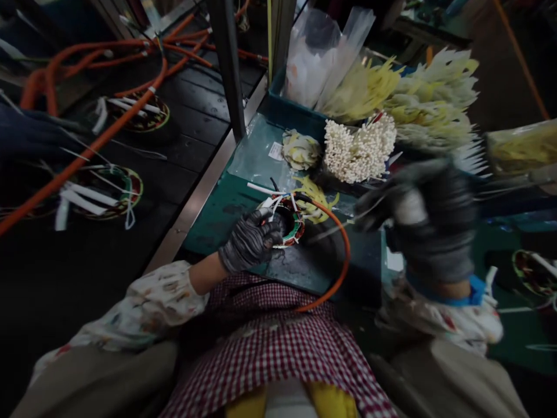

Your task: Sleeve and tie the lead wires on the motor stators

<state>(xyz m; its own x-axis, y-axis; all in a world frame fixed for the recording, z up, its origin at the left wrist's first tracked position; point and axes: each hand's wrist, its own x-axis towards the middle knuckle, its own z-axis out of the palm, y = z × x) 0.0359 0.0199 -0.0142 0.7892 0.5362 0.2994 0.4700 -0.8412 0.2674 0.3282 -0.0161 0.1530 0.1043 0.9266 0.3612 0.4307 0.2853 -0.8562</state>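
Observation:
My left hand (252,239), in a dark glove, grips the left side of a small ring-shaped wire coil (298,229) with a green inner edge and copper windings. White sleeves and an orange cable (346,249) come off the top of the coil; the cable curves down to the checked apron. To the right, my gloved right hand (418,217) is raised and blurred, its fingers closed around a thin pale cord (326,233) that stretches toward the coil. Behind the coil lie some yellow strips (317,199) on the green work surface (209,223).
A blue bin (300,113) at the back holds plastic bags, yellow pieces and a bundle of white-tipped sticks (359,148). More coils (139,188) stand on the dark conveyor at left, beside a person's dark sleeve. Orange hoses (100,142) cross there. Another coil (537,273) sits far right.

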